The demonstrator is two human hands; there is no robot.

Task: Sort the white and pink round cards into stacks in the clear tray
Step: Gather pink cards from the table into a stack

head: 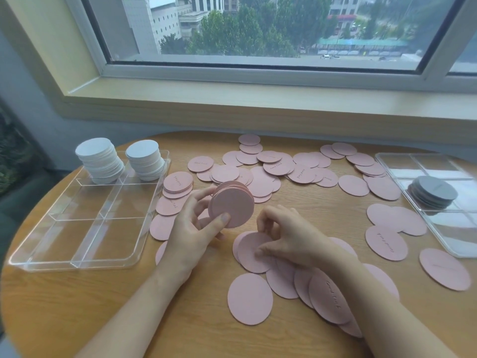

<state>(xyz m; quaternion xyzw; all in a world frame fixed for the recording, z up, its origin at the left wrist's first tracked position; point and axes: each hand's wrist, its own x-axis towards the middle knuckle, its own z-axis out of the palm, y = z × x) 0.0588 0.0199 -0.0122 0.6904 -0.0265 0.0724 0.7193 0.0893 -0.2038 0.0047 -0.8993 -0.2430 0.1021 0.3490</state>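
My left hand [192,228] grips a thick stack of pink round cards [233,202], held on edge above the table with the thumb on its front face. Just to the right, my right hand [286,239] pinches the edge of a single pink card [251,254] lying on the table. Several loose pink cards [273,169] are scattered across the wooden table. The clear tray [85,244] sits at the left; its two far compartments hold two tall stacks of white round cards [99,160] [145,160]. The other compartments hold nothing.
A second clear tray [438,164] lies at the right with a stack of grey round cards [433,192] in it. The round table's [129,306] edge curves near the left tray. A window sill [258,99] runs behind the table.
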